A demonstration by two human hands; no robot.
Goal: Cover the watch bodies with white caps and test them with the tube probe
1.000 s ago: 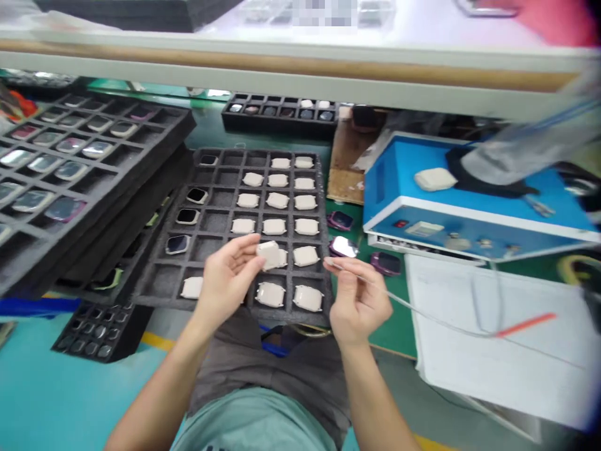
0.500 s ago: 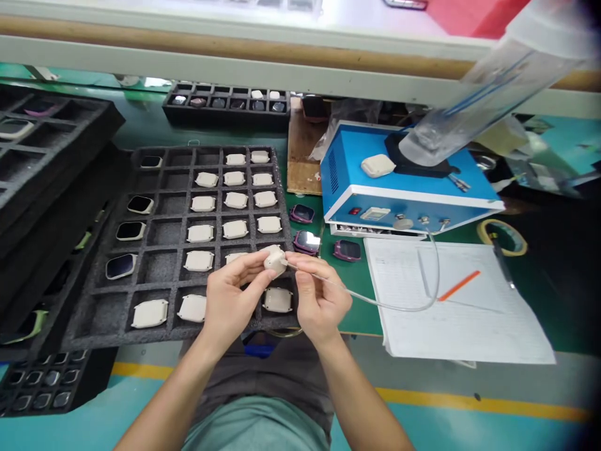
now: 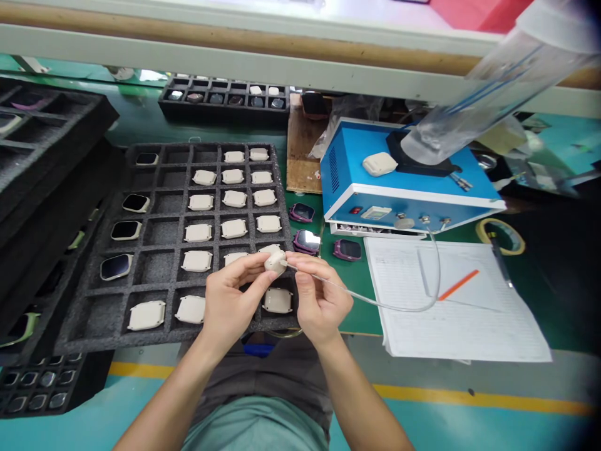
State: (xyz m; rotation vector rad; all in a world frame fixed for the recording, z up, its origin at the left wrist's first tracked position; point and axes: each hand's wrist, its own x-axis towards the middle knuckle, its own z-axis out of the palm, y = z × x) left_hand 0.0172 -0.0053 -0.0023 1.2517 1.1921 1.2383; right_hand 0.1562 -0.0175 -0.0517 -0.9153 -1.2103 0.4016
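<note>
Between the thumb and fingers of my left hand (image 3: 235, 294) is a cream watch case (image 3: 275, 262), raised above the near right part of the foam tray. My right hand (image 3: 323, 297) pinches the end of a clear thin tube (image 3: 389, 307), whose tip touches the side of the case. That tube curves back to a port on the front of a blue machine (image 3: 413, 200). Under my hands, the dark foam tray (image 3: 162, 232) carries several cream watch cases (image 3: 197, 233) and, along its left, several with black screens (image 3: 126, 230).
Stacked foam trays (image 3: 51, 163) rise at the left. Purple watches (image 3: 347, 249) lie on the green bench by the machine. A clear cylinder (image 3: 469, 113) leans above it. Papers (image 3: 460, 332) with an orange strip (image 3: 457, 285) and a tape roll (image 3: 514, 241) are at the right.
The view has shifted slightly, so the tray sits a little further left. My hands keep the case and tube tip together in nearly the same pose.
</note>
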